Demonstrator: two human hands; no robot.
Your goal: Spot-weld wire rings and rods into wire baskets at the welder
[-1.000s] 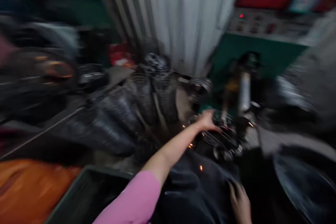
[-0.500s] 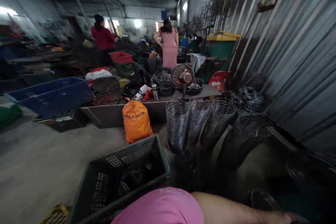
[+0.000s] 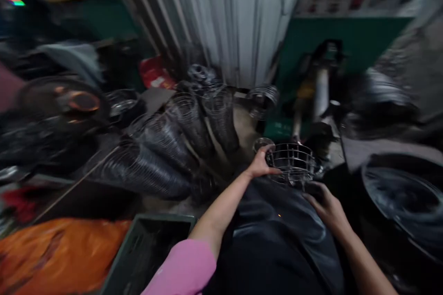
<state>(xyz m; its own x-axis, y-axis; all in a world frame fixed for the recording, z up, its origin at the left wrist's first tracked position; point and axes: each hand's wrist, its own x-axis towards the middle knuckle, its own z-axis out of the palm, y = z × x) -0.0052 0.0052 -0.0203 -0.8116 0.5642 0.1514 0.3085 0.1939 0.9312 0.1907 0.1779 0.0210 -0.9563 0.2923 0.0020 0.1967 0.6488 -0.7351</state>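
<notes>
In front of a green machine (image 3: pixel 349 39), my left hand (image 3: pixel 261 163) grips the left side of a round wire basket (image 3: pixel 290 159), thumb along its lower edge. The basket is tilted, with its grid of metal wires toward me. My right hand (image 3: pixel 325 203) is at the basket's lower right, fingers and thumb drawn together. What it pinches, if anything, is too dark and blurred to make out. Below both hands, dark cloth (image 3: pixel 280 235) covers my lap, with a tiny orange spark over it.
Leaning stacks of wire rings (image 3: pixel 155 173) stand on the left. A green crate (image 3: pixel 155 226) and an orange bag (image 3: pixel 62 253) are at lower left. On the right sits a black tub (image 3: pixel 404 198) with metal pieces. A fan (image 3: pixel 81 101) stands far left, a corrugated wall (image 3: pixel 228 18) behind.
My view has swung right and down, from the workshop to the green machine. Both hands now show, the left holding the wire basket; before, only my left arm reached out at lower right.
</notes>
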